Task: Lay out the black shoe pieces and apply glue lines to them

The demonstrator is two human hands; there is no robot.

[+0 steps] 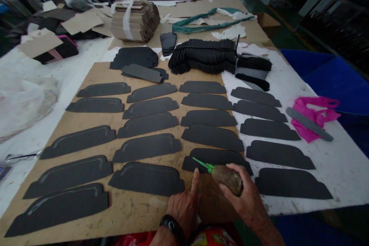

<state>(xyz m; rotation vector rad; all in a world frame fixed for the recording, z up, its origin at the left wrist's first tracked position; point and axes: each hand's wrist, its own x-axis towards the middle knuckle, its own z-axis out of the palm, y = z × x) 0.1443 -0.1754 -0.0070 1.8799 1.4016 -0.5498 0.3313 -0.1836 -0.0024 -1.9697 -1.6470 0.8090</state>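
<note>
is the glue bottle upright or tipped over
Tipped. The right hand holds the glue bottle nearly on its side, its green nozzle aimed left and slightly up over a black piece.

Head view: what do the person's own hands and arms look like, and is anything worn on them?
Both hands are bare, with no gloves. The left hand has a black band, seemingly a watch, around its wrist. The right hand and the forearm behind it show no sleeve, band or ring that can be made out. No sleeves show on either arm within the frame.
</note>
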